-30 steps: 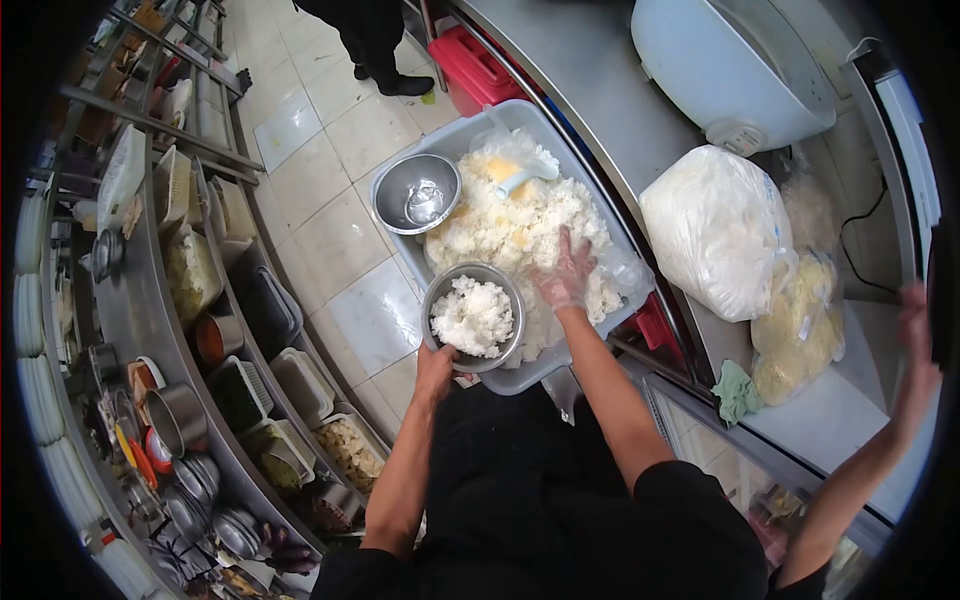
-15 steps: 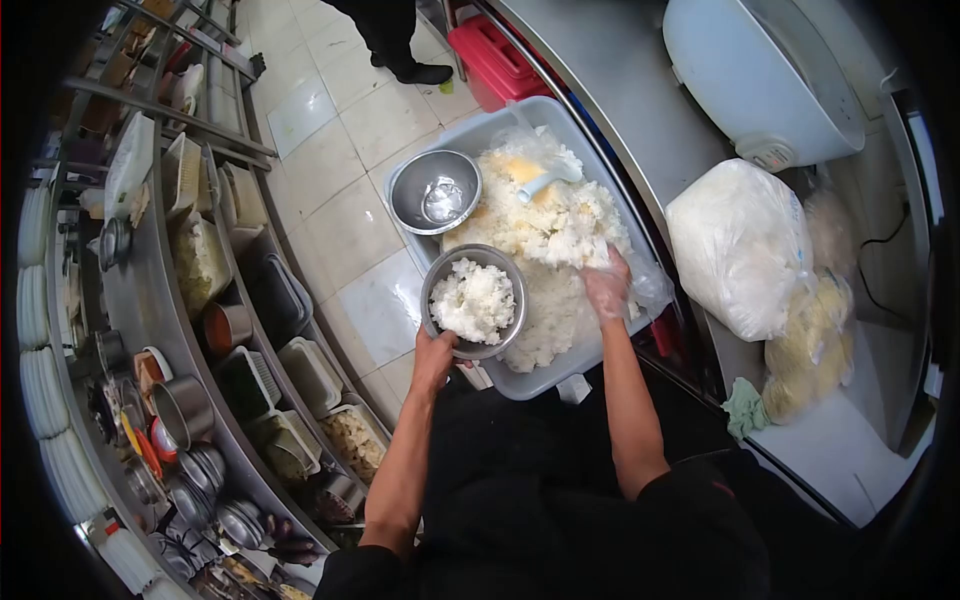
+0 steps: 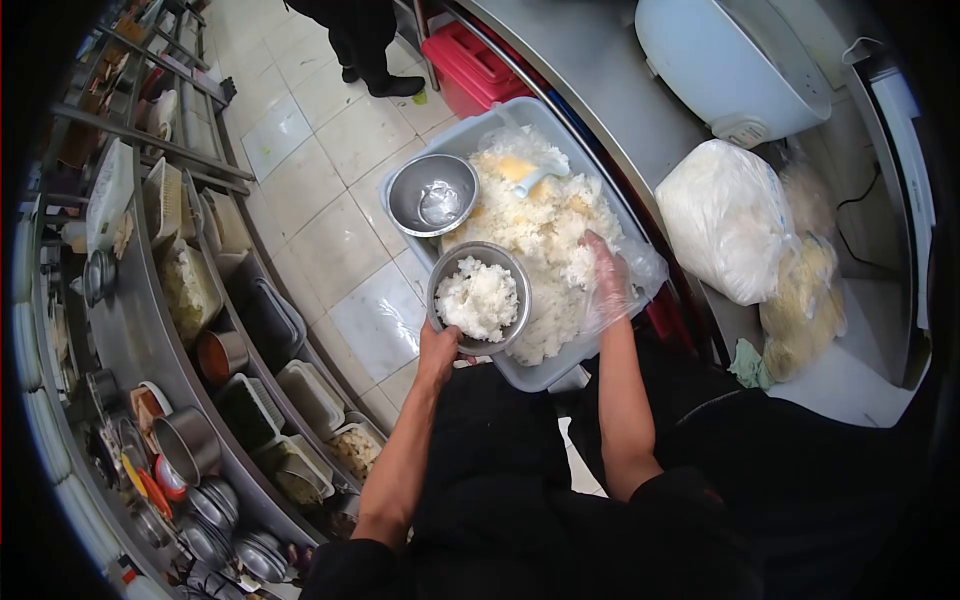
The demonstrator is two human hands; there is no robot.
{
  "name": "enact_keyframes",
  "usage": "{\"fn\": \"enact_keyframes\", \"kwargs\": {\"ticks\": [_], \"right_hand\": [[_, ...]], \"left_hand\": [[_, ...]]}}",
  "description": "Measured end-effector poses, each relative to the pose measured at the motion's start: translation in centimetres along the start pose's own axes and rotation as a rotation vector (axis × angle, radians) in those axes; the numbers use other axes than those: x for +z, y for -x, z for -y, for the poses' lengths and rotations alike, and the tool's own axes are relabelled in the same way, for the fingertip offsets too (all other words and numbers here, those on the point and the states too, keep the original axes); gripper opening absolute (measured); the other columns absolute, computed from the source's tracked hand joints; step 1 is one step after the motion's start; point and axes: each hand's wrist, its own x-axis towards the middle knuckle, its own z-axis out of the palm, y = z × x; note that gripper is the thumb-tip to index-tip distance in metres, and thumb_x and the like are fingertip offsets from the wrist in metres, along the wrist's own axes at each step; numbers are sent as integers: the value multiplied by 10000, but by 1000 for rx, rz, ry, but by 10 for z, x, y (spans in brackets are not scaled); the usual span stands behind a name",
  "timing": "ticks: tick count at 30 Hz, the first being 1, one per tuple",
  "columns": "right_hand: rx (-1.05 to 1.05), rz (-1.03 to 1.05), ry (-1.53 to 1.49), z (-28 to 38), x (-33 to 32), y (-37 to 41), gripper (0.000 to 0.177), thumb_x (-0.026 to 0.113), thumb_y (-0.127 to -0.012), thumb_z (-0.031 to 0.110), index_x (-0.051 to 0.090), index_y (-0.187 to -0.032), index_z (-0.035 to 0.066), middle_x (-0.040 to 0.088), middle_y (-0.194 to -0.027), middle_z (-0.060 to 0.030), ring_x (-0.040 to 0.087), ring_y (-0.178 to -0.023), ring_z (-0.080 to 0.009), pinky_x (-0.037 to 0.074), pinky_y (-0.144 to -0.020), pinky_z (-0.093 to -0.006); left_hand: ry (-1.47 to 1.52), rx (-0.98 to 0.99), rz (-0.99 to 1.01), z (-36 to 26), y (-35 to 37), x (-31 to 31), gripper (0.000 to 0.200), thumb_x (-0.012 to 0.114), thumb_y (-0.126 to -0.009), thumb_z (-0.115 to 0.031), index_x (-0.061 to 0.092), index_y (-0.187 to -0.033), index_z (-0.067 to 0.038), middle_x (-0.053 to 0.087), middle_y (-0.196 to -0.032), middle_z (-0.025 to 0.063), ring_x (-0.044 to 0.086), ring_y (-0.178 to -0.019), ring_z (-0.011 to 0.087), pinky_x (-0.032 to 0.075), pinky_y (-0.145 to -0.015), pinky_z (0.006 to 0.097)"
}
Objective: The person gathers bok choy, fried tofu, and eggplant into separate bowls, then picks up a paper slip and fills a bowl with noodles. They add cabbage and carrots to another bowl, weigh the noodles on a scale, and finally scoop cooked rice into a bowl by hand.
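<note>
My left hand (image 3: 440, 352) grips the near rim of a metal bowl (image 3: 524, 312) that holds a mound of white rice (image 3: 478, 298). The bowl is held over the near left side of a grey plastic tub (image 3: 540, 378) full of cooked rice (image 3: 545, 232). On the tub's right side my right hand (image 3: 608, 275), in a clear plastic glove, is curled against a clump of that rice, its fingertips partly hidden. A second metal bowl (image 3: 432, 195), with no rice in it, sits at the tub's left edge. A pale blue scoop (image 3: 541, 180) lies in the rice.
A red bin (image 3: 470, 68) stands behind the tub. To the right, a steel counter (image 3: 590, 55) carries a white rice cooker (image 3: 725, 70) and a filled white bag (image 3: 722, 220). Shelves with food containers (image 3: 190, 280) line the left. Another person's legs (image 3: 362, 45) are at the top.
My right hand has turned more upright and moved slightly up and left in the rice. My left hand still holds the rice bowl. The whole view has shifted a little.
</note>
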Motion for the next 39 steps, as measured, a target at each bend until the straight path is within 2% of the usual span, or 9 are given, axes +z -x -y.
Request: {"fn": "enact_keyframes", "kwargs": {"ticks": [4,11,18,21,25,31,34,37,39], "right_hand": [[-44,124,-98,24,14,32,357,695,-765,164,577,-1055,-9,606,-891,-29,562,-817,-125,466,-712,-267],[-256,263,313,-5,80,83,331,741,-750,175,574,-1004,45,616,-968,-52,552,-825,-87,478,-699,-220],[-394,130,824,-28,103,108,365,603,-848,328,554,-1055,31,584,-950,-169,568,-847,-310,451,-801,-374],[-892,171,699,-42,98,109,271,566,-873,208,609,-1090,52,520,-782,-118,512,-741,-285,441,-714,-400],[-839,157,936,-62,117,130,252,588,-853,167,625,-1072,48,573,-831,-124,553,-780,-279,453,-723,-378],[-774,-5,524,-37,87,129,169,597,-833,124,659,-938,6,640,-885,-151,602,-870,-289,472,-807,-367],[-562,-150,459,-66,40,103,264,642,-807,176,630,-1020,21,612,-988,-172,574,-949,-304,447,-855,-377],[-214,-249,952,-107,30,82,790,769,-640,387,424,-1305,136,352,-1312,-268,365,-1194,-420,332,-994,-447],[-218,-234,1135,-128,52,82,827,772,-622,406,402,-1325,178,306,-1342,-265,329,-1211,-453,319,-1008,-462]], "left_hand": [[-4,3,35,-3,1,-11,503,424,-657,38,400,-1156,97,569,-798,181,561,-470,248,493,-348,326],[-55,0,103,-8,3,-11,546,428,-662,42,375,-1205,64,574,-888,198,594,-546,264,510,-370,341],[-96,30,127,-4,7,-20,564,435,-676,48,356,-1234,38,579,-902,195,603,-561,270,512,-367,337],[-110,50,135,-4,8,-28,552,436,-683,50,360,-1229,35,582,-889,190,605,-562,268,510,-365,330],[-197,93,186,-10,16,-19,508,413,-716,63,365,-1220,29,579,-884,190,609,-575,278,509,-368,338],[-94,-16,107,-1,1,-36,425,444,-670,41,425,-1085,128,586,-821,211,616,-546,288,544,-398,364],[-101,-60,103,2,-5,-54,498,420,-662,36,388,-1154,106,575,-860,207,611,-564,287,526,-386,340],[-48,-31,94,-4,-3,-64,478,418,-661,40,394,-1129,133,572,-840,213,613,-567,280,531,-390,329],[-43,-28,89,-7,-2,-68,472,417,-669,44,398,-1132,133,579,-857,217,619,-587,285,520,-386,334]]}}
